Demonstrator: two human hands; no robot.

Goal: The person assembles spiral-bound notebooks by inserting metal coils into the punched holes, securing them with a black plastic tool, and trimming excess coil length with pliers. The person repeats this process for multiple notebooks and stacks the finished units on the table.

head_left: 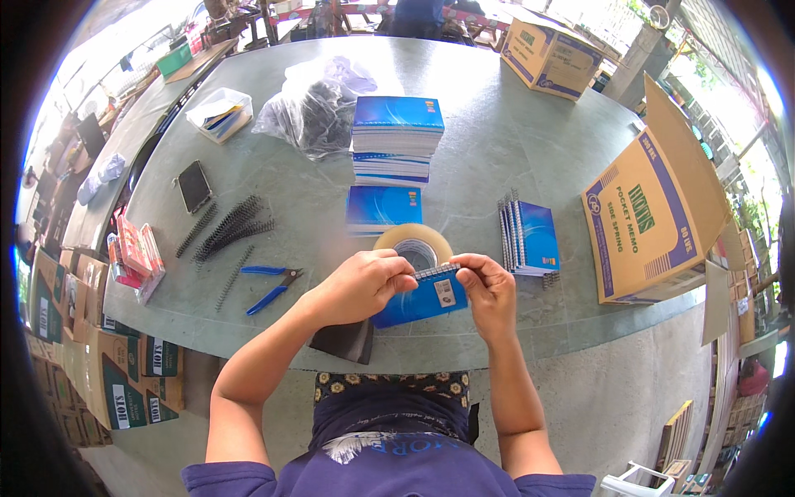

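A small blue memo notebook [411, 307], with a pale label on its cover, lies between my hands near the table's front edge. A wire coil runs along its top edge. My right hand [489, 291] pinches the coil and notebook at the right corner. Curled at the coil's left end, my left hand [364, 283] has thumb and fingers pressed together; its fingertips are partly hidden. A roll of clear tape [441, 238] sits just behind the notebook. Beyond it are a short blue notebook stack [384, 207] and a taller one [397, 116]. Spiral-bound notebooks [534, 236] stand to the right.
Loose black coils [232, 228], blue-handled pliers [267, 290] and a phone [195, 187] lie left. Behind are a plastic bag [310, 112] and a white tub [217, 121]. An open carton [642, 219] stands right, another carton [551, 60] far right. A dark flat piece [352, 341] lies by my left forearm.
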